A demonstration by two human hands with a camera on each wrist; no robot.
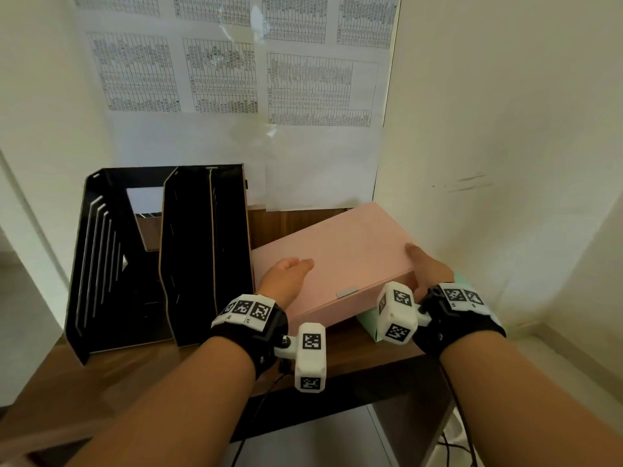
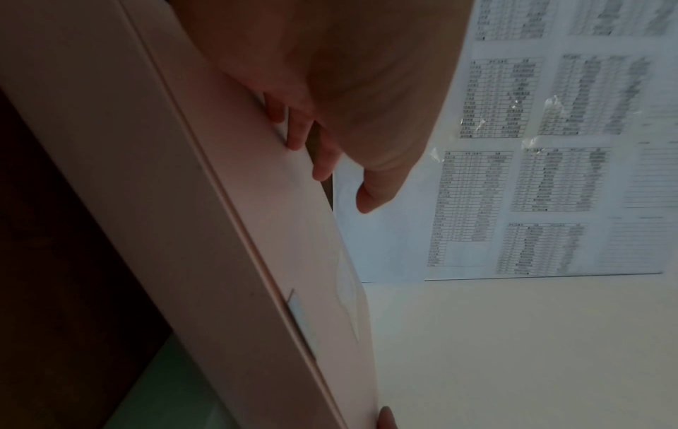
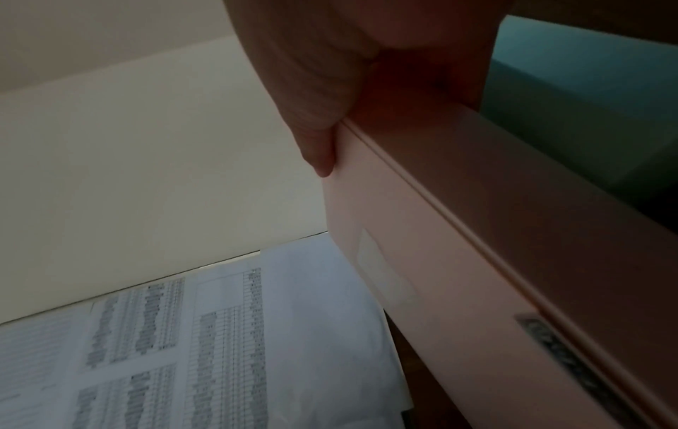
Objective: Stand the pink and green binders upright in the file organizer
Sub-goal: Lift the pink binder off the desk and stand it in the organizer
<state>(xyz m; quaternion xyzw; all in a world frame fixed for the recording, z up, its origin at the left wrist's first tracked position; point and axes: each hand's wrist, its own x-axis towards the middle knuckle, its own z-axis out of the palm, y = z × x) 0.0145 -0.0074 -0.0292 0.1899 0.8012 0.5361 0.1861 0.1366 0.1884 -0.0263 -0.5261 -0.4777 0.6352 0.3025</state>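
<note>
2 hands on the pink binder [image 1: 337,261]: my left hand [image 1: 283,278] curls round its left end and my right hand [image 1: 428,267] clamps the right end, thumb on top, presumably to balance its width. It sits tilted over the flat green binder [image 1: 367,320], just right of the file organizer [image 1: 188,251].

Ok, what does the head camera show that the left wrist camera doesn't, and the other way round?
Only the head view: the black file organizer standing left of the pink binder, no binder in it yet, and most of the right hand gripping the binder's right end. Only the left wrist view: close up, fingertips curled on the binder's long edge. Both: the pink binder, the left hand at its left end, a bit of the green binder beneath, and the printed sheets on the wall.
</note>
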